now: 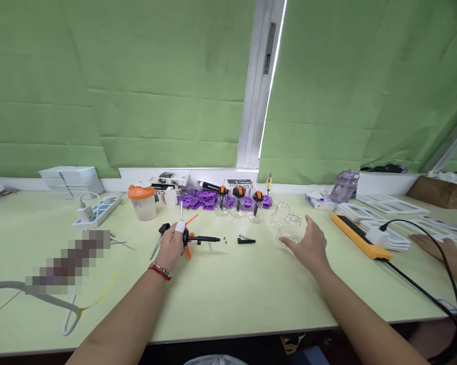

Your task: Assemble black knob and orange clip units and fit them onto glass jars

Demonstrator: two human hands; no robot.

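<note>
My left hand (pixel 171 247), with a white wrap on one finger, is closed at a black part with a long rod (pixel 207 239). A thin metal shaft (pixel 181 209) sticks up at its fingertips, and orange strips (pixel 190 242) show beside it. To the right lies a small black piece (pixel 246 241) with a spring (pixel 245 236) by it. Tiny brown bits (pixel 225 240) rest near the rod's tip. My right hand (pixel 310 247) has thumb and fingers spread beside two clear jars (pixel 292 223); whether it touches them I cannot tell.
Behind stand clear vessels with black and orange tops (pixel 238 200) and purple plastic parts (pixel 200 199). An orange-lidded cup (pixel 143 205) and white power strip (pixel 108 209) are left. Rightward lie a yellow-black power strip (pixel 359 237), white frames (pixel 391 204) and another person's hand (pixel 433 247).
</note>
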